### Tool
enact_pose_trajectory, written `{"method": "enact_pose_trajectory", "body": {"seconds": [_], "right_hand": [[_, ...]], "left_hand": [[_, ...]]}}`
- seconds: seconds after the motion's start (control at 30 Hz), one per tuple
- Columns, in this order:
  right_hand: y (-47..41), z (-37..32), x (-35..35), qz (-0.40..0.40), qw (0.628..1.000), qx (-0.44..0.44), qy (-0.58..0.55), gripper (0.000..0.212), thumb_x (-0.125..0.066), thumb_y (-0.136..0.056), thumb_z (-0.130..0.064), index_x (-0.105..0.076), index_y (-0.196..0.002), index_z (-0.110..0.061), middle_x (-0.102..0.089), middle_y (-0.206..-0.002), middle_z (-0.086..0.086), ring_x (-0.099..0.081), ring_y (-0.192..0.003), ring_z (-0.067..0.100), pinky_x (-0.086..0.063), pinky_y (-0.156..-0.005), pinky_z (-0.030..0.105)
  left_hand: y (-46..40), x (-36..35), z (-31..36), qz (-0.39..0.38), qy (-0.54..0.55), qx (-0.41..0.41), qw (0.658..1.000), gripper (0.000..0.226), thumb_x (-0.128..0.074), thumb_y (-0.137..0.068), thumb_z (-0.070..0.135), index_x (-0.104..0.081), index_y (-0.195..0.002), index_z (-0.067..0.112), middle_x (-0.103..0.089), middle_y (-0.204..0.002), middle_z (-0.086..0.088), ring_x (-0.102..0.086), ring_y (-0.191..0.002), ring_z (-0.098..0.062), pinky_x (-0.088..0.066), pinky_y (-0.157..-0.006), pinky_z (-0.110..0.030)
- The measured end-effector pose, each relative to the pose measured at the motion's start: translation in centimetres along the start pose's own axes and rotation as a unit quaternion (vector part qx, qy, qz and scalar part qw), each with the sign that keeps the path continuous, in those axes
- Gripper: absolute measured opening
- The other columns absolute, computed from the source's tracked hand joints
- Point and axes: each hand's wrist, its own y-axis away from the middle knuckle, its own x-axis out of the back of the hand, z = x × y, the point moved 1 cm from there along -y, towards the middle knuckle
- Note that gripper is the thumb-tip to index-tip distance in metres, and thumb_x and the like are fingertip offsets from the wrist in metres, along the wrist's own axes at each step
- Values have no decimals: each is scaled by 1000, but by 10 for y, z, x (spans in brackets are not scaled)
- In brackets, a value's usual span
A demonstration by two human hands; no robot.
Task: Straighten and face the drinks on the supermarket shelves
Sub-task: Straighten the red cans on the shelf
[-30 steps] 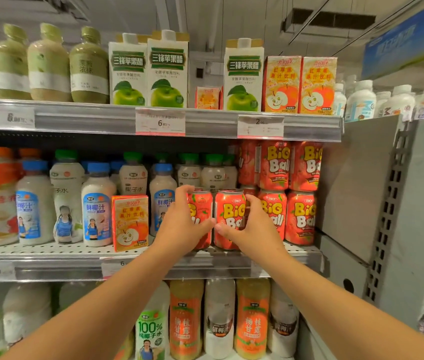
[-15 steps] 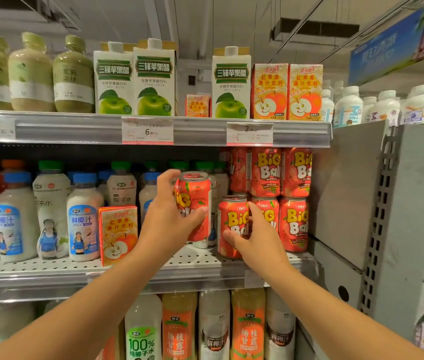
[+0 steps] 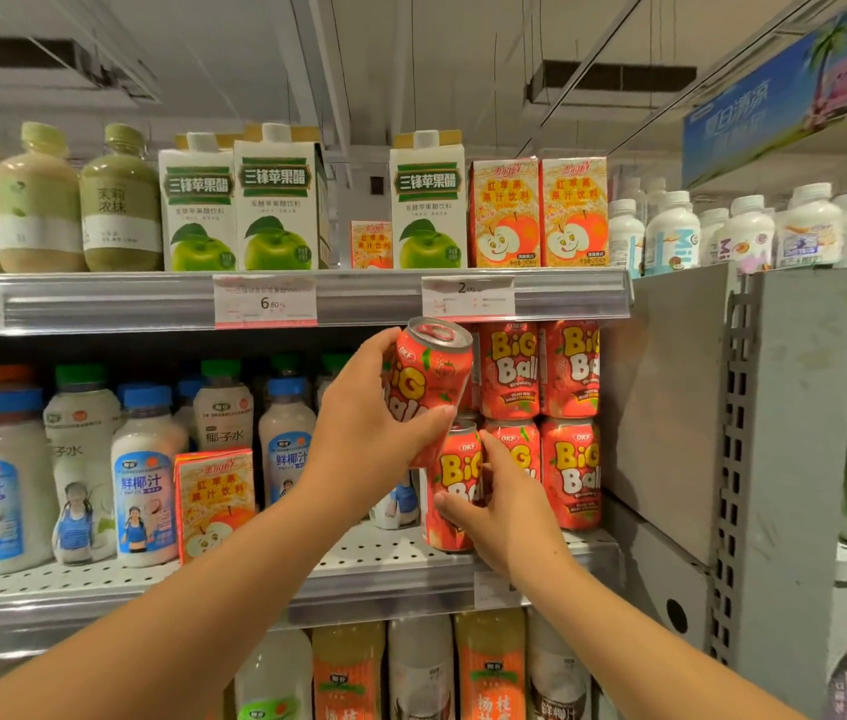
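My left hand (image 3: 364,433) grips a red "Big Ball" can (image 3: 432,371), lifted off the middle shelf and tilted toward me, its top just under the upper shelf rail. My right hand (image 3: 502,504) holds a second red can (image 3: 455,480) that stands on the middle shelf (image 3: 369,558), directly below the lifted one. To the right, more Big Ball cans (image 3: 541,423) are stacked two high against the grey end panel.
White coconut-drink bottles (image 3: 146,485) and a small red apple-juice carton (image 3: 213,506) stand to the left on the middle shelf. Green apple cartons (image 3: 276,210) and apple-juice cartons (image 3: 538,215) line the top shelf. A grey panel (image 3: 671,407) bounds the right side. Bottles fill the shelf below.
My left hand has raised its can from the shelf up to the level of the upper can row and tilted it. My right hand has stayed on the lower can.
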Motion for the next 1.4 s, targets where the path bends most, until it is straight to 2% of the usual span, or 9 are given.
{"method": "enact_pose_trajectory", "body": {"seconds": [0.2,0.4,0.5,0.67,0.8,0.87,0.93,1.13,1.4], "right_hand": [[0,4,4,-14,1000,2,-23,89,-74,-77,-50,-23,-149,-37,-52,-136,-17,-49,-114,-1,-44,-93,24],[-1,6,2,-19,999,10,-24,86,-72,-80,-49,-22,-149,-36,-57,-127,-20,-56,-106,-4,-49,-89,21],[2,7,1,2,1000,9,-16,81,-74,-78,-48,-26,-143,-38,-59,-111,-25,-58,-96,-6,-49,-78,18],[3,3,0,55,997,37,37,70,-71,-81,-47,-35,-139,-35,-41,-114,-19,-45,-102,2,-42,-83,22],[4,-1,-2,56,995,49,59,59,-67,-85,-46,-38,-136,-34,-44,-113,-13,-47,-100,6,-40,-78,22],[4,-1,-2,56,995,52,67,60,-66,-86,-46,-37,-137,-33,-40,-110,-14,-42,-94,4,-37,-75,20],[3,-2,-1,56,995,49,69,61,-66,-85,-46,-38,-137,-31,-39,-109,-15,-40,-93,3,-35,-75,18],[3,-4,-2,62,993,29,97,66,-64,-85,-51,-33,-140,-32,-36,-109,-15,-44,-94,7,-37,-72,22],[1,-7,-4,83,987,21,135,66,-67,-81,-54,-37,-136,-31,-47,-118,-8,-58,-100,18,-47,-69,29]], "left_hand": [[15,15,-24,-20,-31,73,997,76,-81,-71,36,-43,-137,32,-58,-106,22,-55,-94,9,-41,-70,-8],[5,15,-42,29,106,202,973,50,-84,-72,27,-58,-114,28,-70,-97,8,-69,-81,-5,-58,-64,-27],[-7,12,-42,47,139,206,968,40,-84,-71,26,-60,-103,30,-72,-95,6,-71,-83,-8,-59,-69,-32],[-22,3,-38,61,154,195,967,67,-86,-70,24,-52,-128,19,-67,-107,7,-66,-94,-7,-58,-77,-32],[-33,-3,-34,64,177,190,963,61,-86,-69,19,-52,-121,21,-65,-104,9,-67,-84,0,-53,-59,-16],[-40,-4,-34,68,188,190,961,48,-85,-69,15,-56,-106,24,-67,-99,8,-68,-79,2,-51,-55,-13],[-44,-6,-35,73,192,193,960,42,-85,-69,13,-59,-100,25,-69,-96,6,-69,-77,-1,-52,-56,-16],[-51,-30,-31,78,166,204,962,57,-88,-65,24,-58,-113,19,-69,-102,1,-68,-92,-17,-58,-78,-38],[-65,-60,-22,78,93,200,972,46,-83,-67,20,-54,-102,24,-65,-96,2,-66,-85,-17,-55,-66,-31]]}}
